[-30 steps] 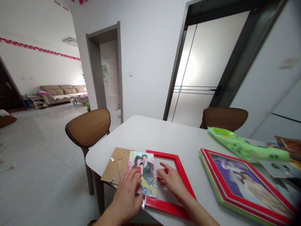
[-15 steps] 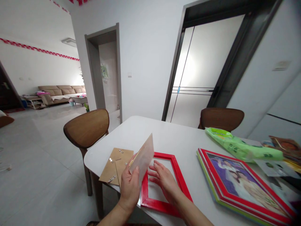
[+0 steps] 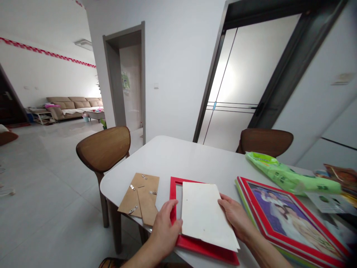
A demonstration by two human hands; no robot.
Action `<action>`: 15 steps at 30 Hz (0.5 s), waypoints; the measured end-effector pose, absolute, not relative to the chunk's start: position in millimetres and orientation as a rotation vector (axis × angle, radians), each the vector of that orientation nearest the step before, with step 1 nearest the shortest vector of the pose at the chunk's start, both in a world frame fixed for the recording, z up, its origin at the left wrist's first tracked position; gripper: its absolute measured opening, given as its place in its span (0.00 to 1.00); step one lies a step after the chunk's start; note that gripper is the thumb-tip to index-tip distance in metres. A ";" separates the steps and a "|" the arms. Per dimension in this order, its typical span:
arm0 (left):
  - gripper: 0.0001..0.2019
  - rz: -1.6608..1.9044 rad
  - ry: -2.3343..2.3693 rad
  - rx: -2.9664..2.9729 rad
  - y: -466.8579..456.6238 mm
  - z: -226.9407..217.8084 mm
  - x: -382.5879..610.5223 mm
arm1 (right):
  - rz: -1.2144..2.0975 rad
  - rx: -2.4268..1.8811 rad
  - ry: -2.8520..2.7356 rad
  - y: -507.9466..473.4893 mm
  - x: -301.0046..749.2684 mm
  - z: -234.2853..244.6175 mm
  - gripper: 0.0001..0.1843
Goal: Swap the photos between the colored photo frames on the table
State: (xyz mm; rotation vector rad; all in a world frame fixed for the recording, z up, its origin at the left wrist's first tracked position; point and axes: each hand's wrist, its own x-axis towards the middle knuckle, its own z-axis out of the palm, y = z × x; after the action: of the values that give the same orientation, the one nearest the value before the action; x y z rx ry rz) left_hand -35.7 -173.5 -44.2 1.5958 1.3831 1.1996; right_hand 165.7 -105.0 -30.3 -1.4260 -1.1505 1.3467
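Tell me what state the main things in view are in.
White rectangular paper sheets: plain side up, right hand gripping the right edge.
Red rectangular picture frame: partly covered by the sheets.
Brown board panel with metal clips: apart from the frame, clips up.
Red-bordered framed photograph: picture up, atop a stack.
Green plastic bag: crumpled.

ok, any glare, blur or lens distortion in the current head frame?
Head view: bright glare on the frosted door panel; head view: dark door frame leans, likely wide-angle distortion; head view, lower right: the red wedding-photo frame runs into a dark, blurred edge; head view, centre: white sheet looks fairly sharp, small specks visible.
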 end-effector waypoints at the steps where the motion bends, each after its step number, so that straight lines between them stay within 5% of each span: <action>1: 0.23 1.119 1.433 1.697 -175.7 -44.8 -34.8 | 1.325 -1.454 -1.191 -104.2 167.0 -31.1 0.24; 10: 0.23 0.824 1.521 2.102 -182.4 -54.1 -32.1 | 1.327 -1.409 -1.241 -92.5 153.0 -45.7 0.26; 15: 0.20 0.764 1.513 2.188 -183.5 -50.0 -34.1 | 0.859 -1.619 -1.683 -84.4 154.1 -48.1 0.22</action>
State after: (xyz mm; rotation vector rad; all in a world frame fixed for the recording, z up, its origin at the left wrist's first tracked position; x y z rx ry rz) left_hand -34.1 -183.5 -50.0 2.1881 1.5125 0.7637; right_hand 154.1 -84.4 -48.1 -1.6186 -1.6828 0.8592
